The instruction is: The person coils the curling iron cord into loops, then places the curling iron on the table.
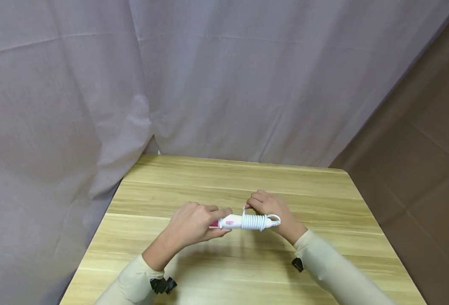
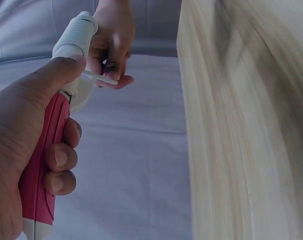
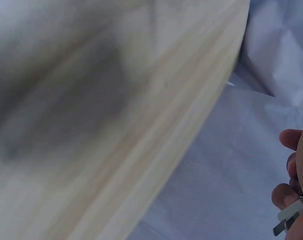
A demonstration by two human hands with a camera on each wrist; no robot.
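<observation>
My left hand (image 1: 194, 222) grips a slim hair straightener (image 1: 230, 221) above the table. In the left wrist view its pink body (image 2: 44, 155) has a lengthwise seam, with my left fingers curled round it and the thumb along the white handle. White cord (image 1: 253, 222) is wound in several tight turns round the handle, with a small loop at the handle's right end. A free length of cord runs to my right hand (image 1: 271, 209), whose curled fingers pinch it. A white plug with metal prongs (image 3: 290, 214) shows at those fingers in the right wrist view.
Beneath both hands lies a wood-grain table (image 1: 224, 271). Grey cloth (image 1: 224, 84) hangs behind it and down its left side, and brown cloth (image 1: 418, 169) covers the right side.
</observation>
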